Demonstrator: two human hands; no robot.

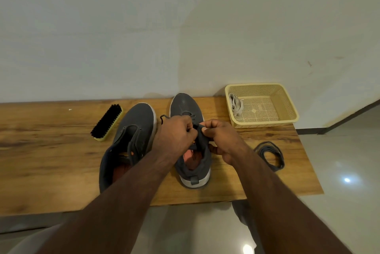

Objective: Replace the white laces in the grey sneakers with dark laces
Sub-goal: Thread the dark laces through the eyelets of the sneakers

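Two hands (176, 134) (222, 140), two sneakers (191, 146) (131, 140), perhaps two dark laces (270, 156).

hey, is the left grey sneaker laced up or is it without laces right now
Without laces. The left sneaker shows bare eyelets and an open tongue, with no lace across them. A spare dark lace lies coiled on the table.
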